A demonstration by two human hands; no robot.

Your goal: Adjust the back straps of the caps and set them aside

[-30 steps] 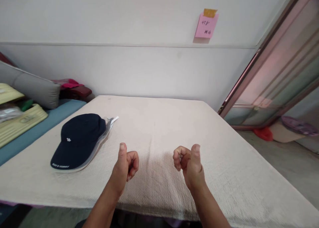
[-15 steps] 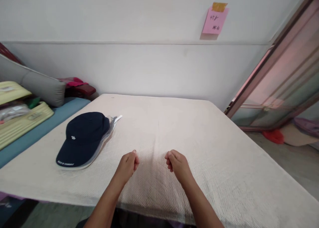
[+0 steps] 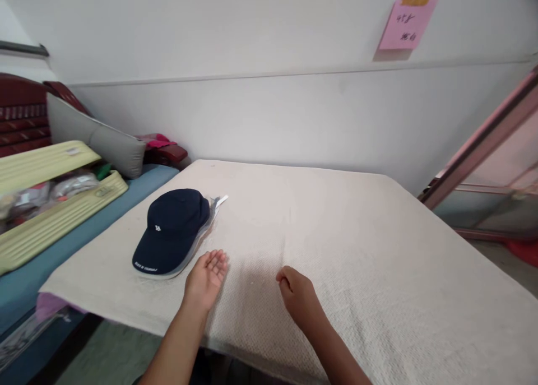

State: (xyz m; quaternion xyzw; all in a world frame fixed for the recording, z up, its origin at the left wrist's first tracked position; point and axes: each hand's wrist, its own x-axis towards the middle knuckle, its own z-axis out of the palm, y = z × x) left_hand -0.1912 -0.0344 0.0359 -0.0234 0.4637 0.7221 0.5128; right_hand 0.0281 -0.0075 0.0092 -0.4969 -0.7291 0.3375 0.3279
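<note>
Left hand (image 3: pixel 205 278): fingers released, half curled, palm turned up, nothing in it that I can see from my end. Right hand (image 3: pixel 296 292): fingers clenched in a loose fist; I can't tell whether anything small sits inside. Neither touches the dark blue cap (image 3: pixel 179 211), which lies near the left hand at its 10 o'clock, crown up, brim (image 3: pixel 157 256) pointing to 7. My first worry: a careless sweep of that open hand towards 10 could knock the brim and skew the cap. Translucent plastic (image 3: pixel 213 210) edges the cap from 2 to 4 o'clock, a white strip (image 3: pixel 221 200) sticking out at 2; both look easy to snag, and a hooked finger might crumple the plastic or drag the cap along. The tablecloth (image 3: pixel 357 228) beneath looks loose and slightly wrinkled, so pressure on its near edge at 6 could pull it, cap and all. Farther out at 10, an open yellow case (image 3: pixel 50 159) on a blue bench (image 3: pixel 84 236): well apart, low risk.
</note>
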